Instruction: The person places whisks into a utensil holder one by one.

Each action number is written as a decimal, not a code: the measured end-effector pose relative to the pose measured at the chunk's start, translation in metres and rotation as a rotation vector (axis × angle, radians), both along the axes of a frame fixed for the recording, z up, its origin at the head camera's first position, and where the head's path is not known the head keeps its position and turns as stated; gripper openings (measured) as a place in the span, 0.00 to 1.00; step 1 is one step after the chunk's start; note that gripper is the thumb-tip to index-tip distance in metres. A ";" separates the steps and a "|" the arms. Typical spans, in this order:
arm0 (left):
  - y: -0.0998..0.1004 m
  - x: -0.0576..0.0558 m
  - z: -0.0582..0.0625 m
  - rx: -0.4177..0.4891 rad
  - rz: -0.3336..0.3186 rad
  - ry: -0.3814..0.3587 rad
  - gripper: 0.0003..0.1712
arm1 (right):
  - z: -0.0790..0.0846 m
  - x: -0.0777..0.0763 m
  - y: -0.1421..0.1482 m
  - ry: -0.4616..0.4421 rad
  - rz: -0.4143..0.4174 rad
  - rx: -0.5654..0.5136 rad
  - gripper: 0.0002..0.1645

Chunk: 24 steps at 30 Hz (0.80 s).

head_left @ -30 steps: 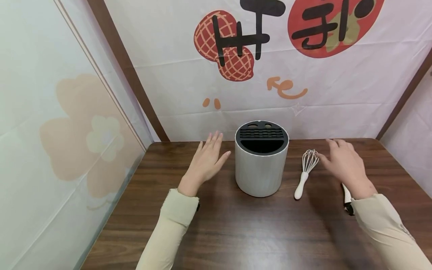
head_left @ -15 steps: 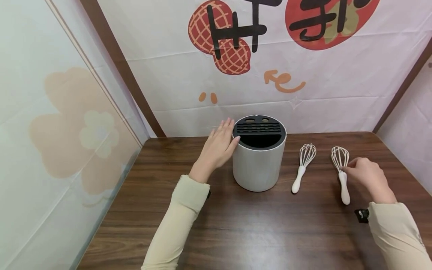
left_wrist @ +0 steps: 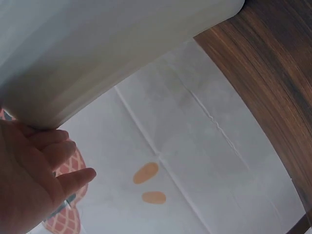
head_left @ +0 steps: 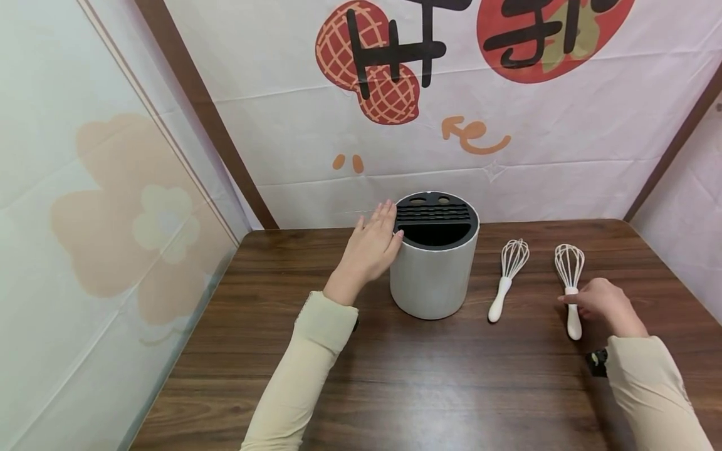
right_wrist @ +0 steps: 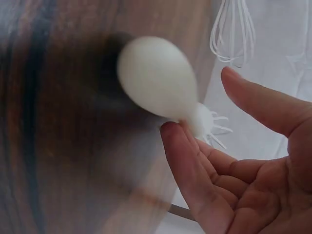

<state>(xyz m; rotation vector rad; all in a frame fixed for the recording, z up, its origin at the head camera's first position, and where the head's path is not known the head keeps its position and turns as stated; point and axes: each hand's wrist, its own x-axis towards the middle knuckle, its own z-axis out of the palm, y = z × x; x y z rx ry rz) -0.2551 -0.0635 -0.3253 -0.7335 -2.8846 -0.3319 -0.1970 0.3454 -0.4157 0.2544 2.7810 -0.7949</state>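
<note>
My left hand (head_left: 369,247) rests with straight fingers against the left side of a white round utensil holder (head_left: 431,285) with a black slotted top. In the left wrist view, the fingertips touch the holder's wall. A white whisk (head_left: 574,322) lies at the right, and my right hand (head_left: 609,304) is at its handle, a digit crossing over it. The right wrist view has the fingers (right_wrist: 183,161) touching the handle, while the thumb stands apart from it. Between holder and hand lies a second white whisk (head_left: 499,302).
Everything stands on a dark brown wooden table (head_left: 451,388). A white printed cloth (head_left: 304,144) hangs behind the table's back edge, and another cloth panel with a pale flower (head_left: 107,213) hangs at the left.
My left hand has moved right onto the holder's side. My right hand has moved from near the left whisk to the right whisk, then down to its handle. The head view has shifted slightly.
</note>
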 end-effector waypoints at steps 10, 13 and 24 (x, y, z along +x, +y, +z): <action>0.002 0.000 -0.001 -0.030 0.018 0.016 0.33 | -0.017 -0.003 0.005 -0.003 -0.066 -0.189 0.15; 0.002 0.000 0.000 -0.045 0.020 0.021 0.33 | -0.020 -0.003 0.009 -0.012 -0.102 -0.362 0.11; 0.003 0.001 0.001 -0.059 0.028 0.001 0.33 | -0.022 0.003 0.017 -0.032 -0.130 -0.689 0.05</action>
